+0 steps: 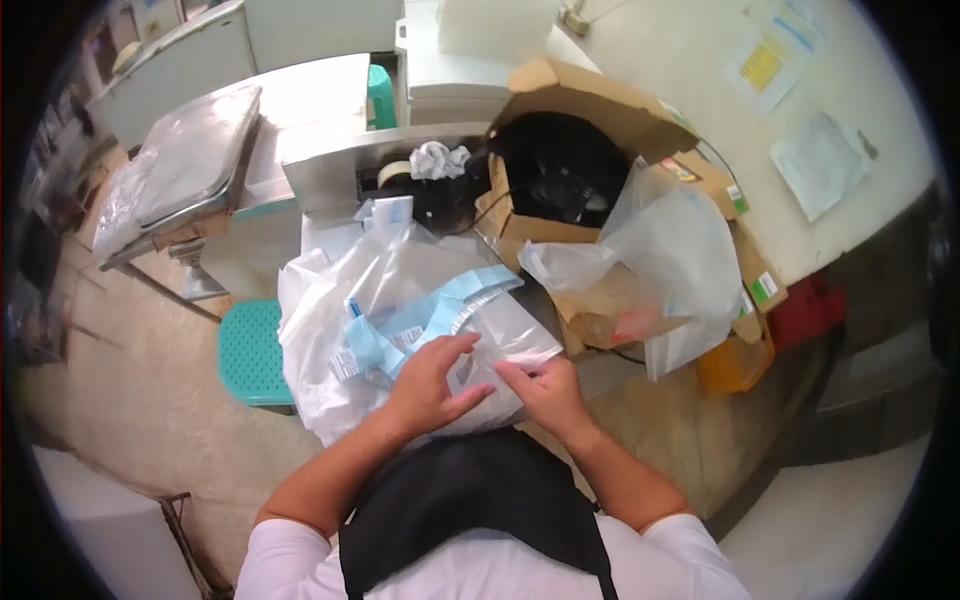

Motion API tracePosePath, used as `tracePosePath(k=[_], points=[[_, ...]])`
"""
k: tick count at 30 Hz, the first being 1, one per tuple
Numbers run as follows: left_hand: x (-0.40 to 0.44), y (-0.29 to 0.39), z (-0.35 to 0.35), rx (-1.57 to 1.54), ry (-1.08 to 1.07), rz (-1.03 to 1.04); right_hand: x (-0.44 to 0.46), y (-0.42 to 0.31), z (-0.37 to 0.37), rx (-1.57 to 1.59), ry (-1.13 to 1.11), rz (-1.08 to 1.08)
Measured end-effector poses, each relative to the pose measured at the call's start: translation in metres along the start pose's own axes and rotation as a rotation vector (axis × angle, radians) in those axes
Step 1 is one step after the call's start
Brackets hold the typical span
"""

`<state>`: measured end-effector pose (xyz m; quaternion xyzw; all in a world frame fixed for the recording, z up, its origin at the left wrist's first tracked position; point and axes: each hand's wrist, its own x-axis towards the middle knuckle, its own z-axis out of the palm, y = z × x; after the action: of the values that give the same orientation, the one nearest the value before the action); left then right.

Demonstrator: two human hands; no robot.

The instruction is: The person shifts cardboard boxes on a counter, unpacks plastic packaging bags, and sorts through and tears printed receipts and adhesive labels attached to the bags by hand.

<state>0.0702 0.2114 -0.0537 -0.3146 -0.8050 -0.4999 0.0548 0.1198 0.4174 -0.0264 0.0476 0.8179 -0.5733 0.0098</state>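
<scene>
A large white translucent plastic bag (320,280) lies bunched in front of me. Light-blue strips (465,295) with printed white labels rest across its top. My left hand (432,388) is over the near side of the bag, thumb and fingers apart, holding nothing that I can see. To its right, my right hand (548,398) has thumb and fingers closed on the near right edge of the bag. The fingertips of that hand are partly hidden by the plastic.
An open cardboard box (520,225) with a black lining stands at the back right, beside a clear plastic bag (690,245). Behind the white bag are a tape roll (394,173) and crumpled paper (438,160). A green stool (250,350) is at left, below a metal tray (200,150).
</scene>
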Motion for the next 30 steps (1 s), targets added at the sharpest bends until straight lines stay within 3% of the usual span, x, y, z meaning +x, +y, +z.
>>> tracePosePath(k=[2, 3, 6, 11, 13, 14, 16, 19, 21, 24, 28, 29, 30], points=[[-0.005, -0.009, -0.001, 0.103, -0.139, -0.053, -0.001, -0.004, -0.004, -0.116, 0.009, 0.072], [-0.006, -0.011, -0.002, 0.206, -0.169, -0.062, -0.002, -0.006, 0.000, -0.108, 0.092, -0.071], [-0.010, -0.031, -0.002, 0.363, -0.310, -0.175, 0.005, -0.016, -0.012, -0.526, 0.201, -0.345], [-0.017, -0.057, -0.004, 0.548, -0.377, -0.201, 0.003, -0.055, -0.041, 0.242, 0.511, -0.289], [-0.008, -0.053, -0.009, 0.629, -0.537, -0.258, -0.002, -0.082, -0.062, 0.632, 0.454, -0.372], [-0.004, -0.051, -0.011, 0.669, -0.615, -0.285, -0.007, -0.093, -0.072, 0.622, 0.492, -0.390], [-0.009, -0.061, -0.006, 0.621, -0.487, -0.280, -0.013, -0.111, -0.092, 0.601, 0.566, -0.439], [0.002, -0.058, -0.006, 0.639, -0.479, -0.321, -0.025, -0.123, -0.123, 0.719, 0.287, -0.640], [0.004, -0.062, -0.009, 0.583, -0.458, -0.307, -0.025, -0.133, -0.131, 0.401, 0.671, -0.765], [0.016, -0.052, -0.024, 0.489, -0.517, -0.326, -0.026, -0.164, -0.138, 0.551, 0.774, -0.662], [0.027, -0.023, -0.053, 0.481, -0.466, -0.133, -0.013, -0.157, -0.165, 0.815, 0.219, -0.710], [0.035, -0.007, -0.066, 0.379, -0.552, -0.132, -0.009, -0.158, -0.165, 0.832, 0.086, -0.697], [0.031, -0.017, -0.066, 0.094, -0.501, 0.017, -0.007, -0.155, -0.166, 0.756, 0.107, -0.697]])
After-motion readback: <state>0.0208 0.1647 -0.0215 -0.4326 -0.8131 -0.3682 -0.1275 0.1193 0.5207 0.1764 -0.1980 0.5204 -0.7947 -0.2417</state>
